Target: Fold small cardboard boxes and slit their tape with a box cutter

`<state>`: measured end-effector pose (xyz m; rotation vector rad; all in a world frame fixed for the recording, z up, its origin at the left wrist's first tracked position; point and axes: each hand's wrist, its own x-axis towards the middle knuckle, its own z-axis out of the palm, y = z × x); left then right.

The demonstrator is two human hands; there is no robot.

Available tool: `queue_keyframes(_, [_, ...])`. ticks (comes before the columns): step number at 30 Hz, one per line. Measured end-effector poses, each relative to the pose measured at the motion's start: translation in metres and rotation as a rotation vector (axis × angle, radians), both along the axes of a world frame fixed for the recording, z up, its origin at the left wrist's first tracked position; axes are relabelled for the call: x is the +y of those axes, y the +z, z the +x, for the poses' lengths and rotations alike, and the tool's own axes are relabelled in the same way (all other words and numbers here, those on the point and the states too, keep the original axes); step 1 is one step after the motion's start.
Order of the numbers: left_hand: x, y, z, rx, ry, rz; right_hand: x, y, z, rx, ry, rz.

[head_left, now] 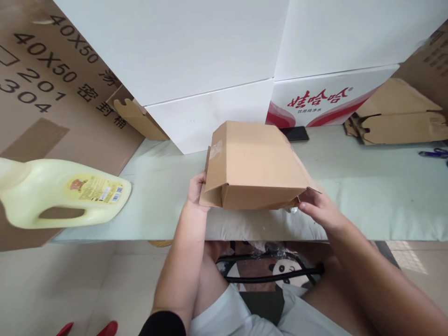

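A brown cardboard box [261, 161] is held between my two hands just over the table's front part, with a strip of clear tape on its left side. My left hand [196, 190] grips a loose flap at the box's left end, its fingers partly hidden behind the cardboard. At the opposite end, my right hand [320, 207] holds the lower right edge, thumb in front and the other fingers mostly hidden by a flap. Some crumpled clear plastic shows beneath the box, near my right thumb.
On the left stands a pale yellow jug [63, 193] before a large printed carton [35, 126]. White boxes [213, 116] line the back, with a black phone [296, 134] before them. Folded cardboard [402, 123] and blue scissors [434, 153] lie right on the green-covered table [371, 186].
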<state>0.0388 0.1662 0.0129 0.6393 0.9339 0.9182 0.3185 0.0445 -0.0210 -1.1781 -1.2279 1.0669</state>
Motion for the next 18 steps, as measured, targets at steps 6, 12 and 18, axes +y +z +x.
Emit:
queue_keyframes(6, [-0.002, 0.002, 0.009, 0.072, -0.002, 0.030, 0.009, 0.001, -0.006, 0.070, -0.276, -0.029])
queue_keyframes(12, [0.000, -0.003, 0.006, 0.127, -0.016, 0.076, 0.014, 0.004, -0.005, 0.185, -0.384, -0.118])
queue_keyframes(18, [-0.002, -0.001, 0.007, 0.169, 0.002, 0.121, 0.012, 0.004, -0.008, 0.237, -0.262, -0.209])
